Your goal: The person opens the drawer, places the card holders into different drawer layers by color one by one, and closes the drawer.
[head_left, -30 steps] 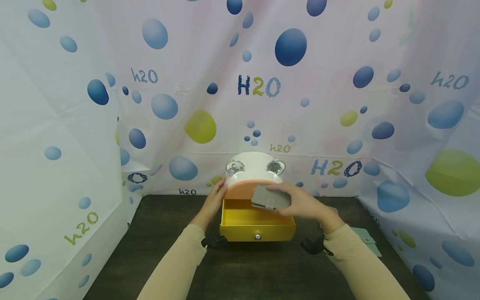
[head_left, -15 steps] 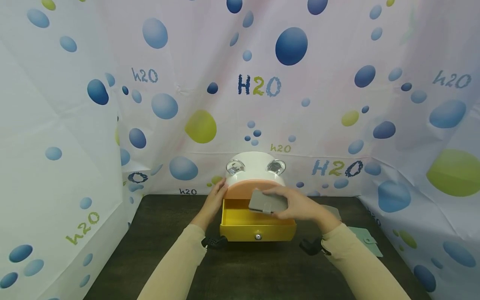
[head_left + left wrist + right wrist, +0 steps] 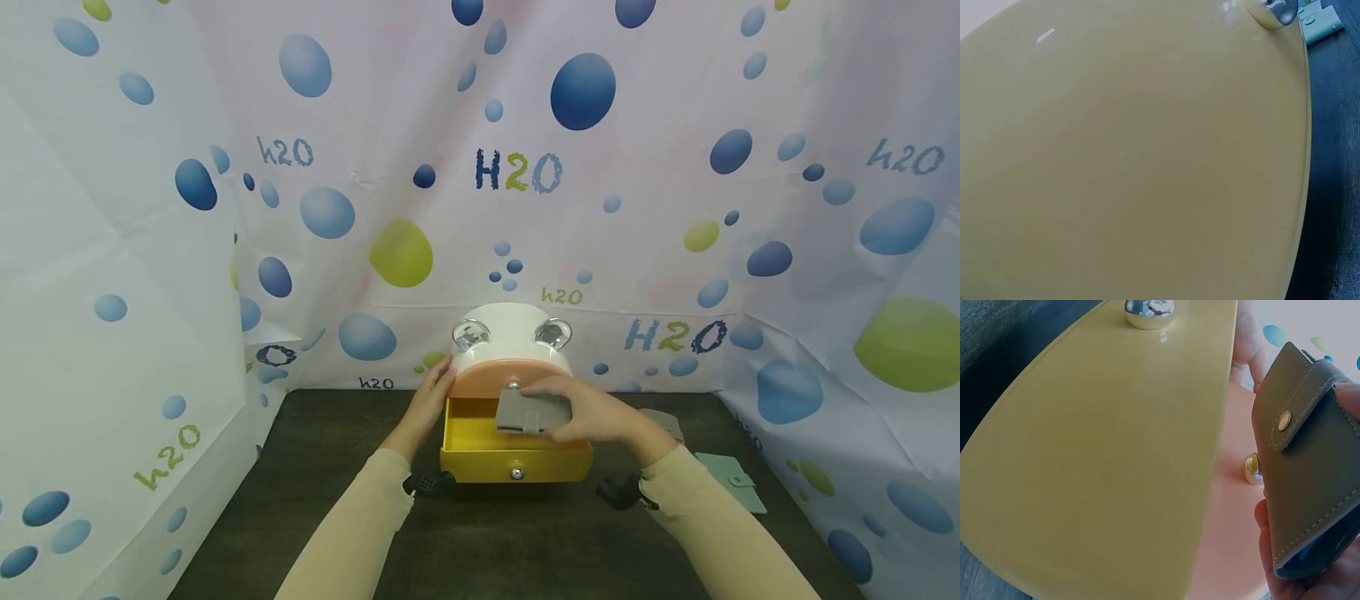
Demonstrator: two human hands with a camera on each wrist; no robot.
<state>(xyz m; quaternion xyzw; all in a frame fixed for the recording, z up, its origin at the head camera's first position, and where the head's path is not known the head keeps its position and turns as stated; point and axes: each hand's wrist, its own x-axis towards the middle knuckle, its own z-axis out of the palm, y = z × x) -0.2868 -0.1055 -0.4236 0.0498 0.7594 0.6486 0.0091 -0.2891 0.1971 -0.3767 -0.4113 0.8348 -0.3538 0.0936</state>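
Note:
A grey wallet with a snap strap is pinched in my right hand, above the pulled-out yellow drawer. In the right wrist view the wallet shows its gold snap, thumb on one face and fingers on the other. My left hand lies against the left side of the small white cabinet, fingers fairly straight. Above the yellow drawer is a peach drawer front with a round silver knob. The yellow front fills most of the left wrist view; the left hand is out of sight there.
A mint-green wallet lies on the dark table at the right. Behind it, a greyish flat item is partly covered by my right forearm. Two shiny round ear-like parts stick out from the cabinet top. A printed cloth hangs behind.
My right hand has brought the grey wallet slightly down and left over the yellow drawer, uncovering the peach front's knob. The left hand has stayed on the cabinet's side.

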